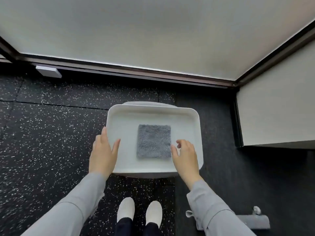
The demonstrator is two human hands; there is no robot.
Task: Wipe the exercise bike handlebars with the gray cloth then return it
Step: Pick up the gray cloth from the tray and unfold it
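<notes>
A folded gray cloth (154, 141) lies flat in the middle of a white tray (192, 116) that sits on a low white stand. My left hand (104, 151) rests over the tray's left rim with straight fingers and holds nothing. My right hand (185, 156) hovers at the cloth's right edge, fingers loosely curled; the thumb tip is at the cloth's lower right side. I cannot tell if it touches the cloth. The exercise bike's handlebars are not in view.
Black speckled rubber floor (51, 133) surrounds the stand. A frosted window wall (153, 31) with a dark frame runs behind. A pale cabinet (276, 108) stands at the right. A gray bar-shaped foot (255, 221) lies at lower right. My white shoes (139, 212) are below the tray.
</notes>
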